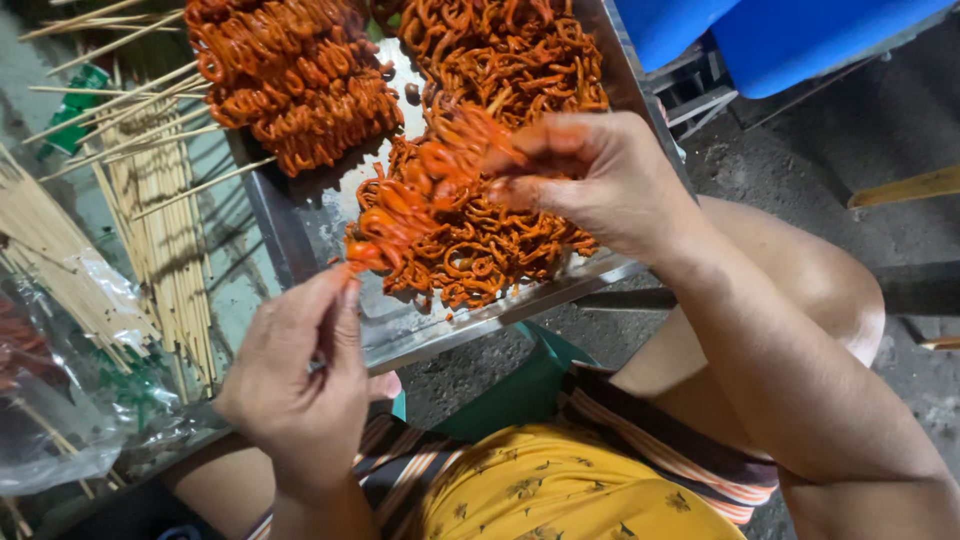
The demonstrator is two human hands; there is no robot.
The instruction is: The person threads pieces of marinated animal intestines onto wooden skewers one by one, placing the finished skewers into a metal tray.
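Note:
My left hand (300, 380) pinches the lower end of a thin bamboo skewer threaded with orange-red coiled strips of meat (410, 205). My right hand (590, 180) grips the upper part of that same loaded skewer, fingers closed on the strips. Both hands hover over a metal tray (480, 320) that carries a heap of loose orange-red strips (500, 240). A stack of finished skewers (300, 90) lies at the tray's far left.
Bare bamboo sticks (165, 240) lie in bundles left of the tray, beside a clear plastic bag (60, 410). A green stool (520, 390) shows under the tray. Blue plastic containers (790, 35) stand at the top right on dark ground. My knee (810, 280) is below the tray.

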